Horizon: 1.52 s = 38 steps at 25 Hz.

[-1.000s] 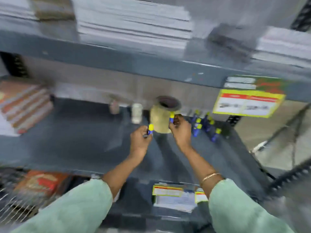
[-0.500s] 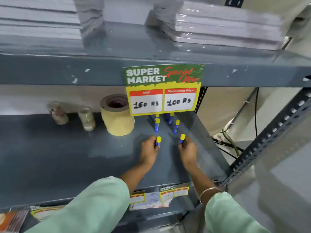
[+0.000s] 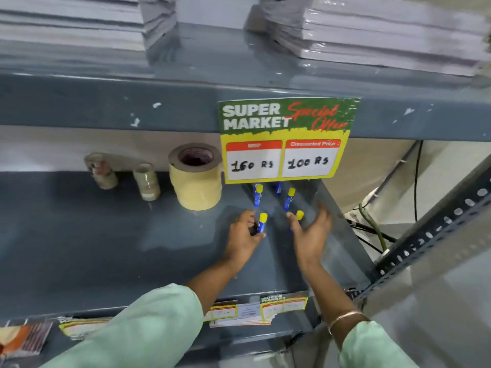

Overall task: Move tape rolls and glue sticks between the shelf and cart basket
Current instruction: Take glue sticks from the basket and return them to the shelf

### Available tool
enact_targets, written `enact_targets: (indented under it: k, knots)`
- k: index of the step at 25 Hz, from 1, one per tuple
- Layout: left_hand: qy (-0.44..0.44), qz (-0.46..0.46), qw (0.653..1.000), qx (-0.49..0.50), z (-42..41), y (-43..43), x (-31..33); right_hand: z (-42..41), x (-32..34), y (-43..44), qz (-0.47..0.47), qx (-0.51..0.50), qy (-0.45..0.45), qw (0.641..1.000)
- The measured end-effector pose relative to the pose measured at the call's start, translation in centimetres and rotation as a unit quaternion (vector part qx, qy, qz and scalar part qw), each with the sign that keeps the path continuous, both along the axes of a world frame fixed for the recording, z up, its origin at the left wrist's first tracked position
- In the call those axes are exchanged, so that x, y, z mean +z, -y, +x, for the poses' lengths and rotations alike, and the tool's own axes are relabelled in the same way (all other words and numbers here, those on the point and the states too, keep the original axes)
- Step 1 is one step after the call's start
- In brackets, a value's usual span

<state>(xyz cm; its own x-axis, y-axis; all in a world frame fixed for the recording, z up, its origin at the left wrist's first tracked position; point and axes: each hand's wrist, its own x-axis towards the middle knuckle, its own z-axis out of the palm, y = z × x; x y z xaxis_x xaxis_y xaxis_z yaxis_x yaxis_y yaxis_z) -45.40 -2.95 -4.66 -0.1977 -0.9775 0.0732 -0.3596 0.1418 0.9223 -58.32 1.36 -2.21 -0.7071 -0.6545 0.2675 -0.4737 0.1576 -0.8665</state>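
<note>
We read this as the placing step: glue sticks going onto the shelf (image 3: 111,248), everything referenced to the price sign (image 3: 285,140). Far left of the sign, two small clear tape rolls (image 3: 102,172) (image 3: 146,181) stand at the back wall. Just left of the sign sits the tan tape stack (image 3: 196,177), upright. Below the sign's left half, our left hand (image 3: 243,236) is curled around a blue glue stick (image 3: 262,222), yellow cap up, base at or near the shelf surface; contact unclear. Under the sign's lower edge, three more sticks (image 3: 258,194) (image 3: 277,187) (image 3: 289,198) stand in a loose cluster. Below the sign's right half, our right hand (image 3: 310,235) is spread wide, palm open, gripping nothing; the second glue stick (image 3: 298,215) stands just off its fingertips. Next move, as we judge it: release the left stick upright, withdraw both hands straight back without clipping the cluster. Room: open deck well left of the sign, below the tapes. Right of the sign, the shelf edge is near the right hand, then the perforated upright (image 3: 435,235). Cart basket not in view.
</note>
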Motion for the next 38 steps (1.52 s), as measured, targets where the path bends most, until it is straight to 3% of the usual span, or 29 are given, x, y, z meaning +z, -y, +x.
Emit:
enact_targets:
  k: [5, 9, 15, 19, 22, 24, 26, 29, 34, 38]
  knots:
    - [-0.017, -0.069, 0.995, 0.072, 7.0, -0.1, 2.5, 7.1, 5.6, 1.5, -0.099, 0.049, -0.085, 0.990]
    - [-0.029, -0.084, 0.980, 0.178, 17.7, -1.5, 4.4, 18.4, 7.6, 2.9, -0.134, 0.179, -0.099, 0.970]
    - [0.006, -0.046, 0.917, 0.396, 40.0, -8.8, 3.1, 41.4, 4.9, 0.7, -0.121, 0.462, -0.020, 0.879]
    - [-0.005, 0.100, 0.847, 0.521, 55.1, -18.9, -2.6, 58.3, -0.1, -4.8, -0.010, 0.612, -0.001, 0.791]
    - [-0.019, 0.242, 0.771, 0.589, 63.2, -27.7, -8.6, 68.2, -6.3, -9.8, 0.120, 0.684, -0.040, 0.718]
    - [-0.014, 0.331, 0.721, 0.609, 67.3, -32.8, -13.8, 73.0, -11.5, -13.3, 0.247, 0.711, -0.082, 0.653]
    - [0.009, 0.427, 0.693, 0.581, 69.6, -36.7, -18.0, 75.6, -16.8, -16.5, 0.372, 0.716, -0.132, 0.576]
    - [0.038, 0.513, 0.685, 0.515, 71.6, -39.6, -22.6, 77.3, -23.7, -20.9, 0.452, 0.715, -0.199, 0.495]
    - [0.038, 0.569, 0.678, 0.464, 72.3, -40.0, -28.8, 77.9, -32.0, -27.2, 0.489, 0.706, -0.266, 0.438]
    - [0.032, 0.569, 0.676, 0.466, 71.6, -39.8, -31.3, 77.5, -34.9, -29.8, 0.490, 0.706, -0.277, 0.430]
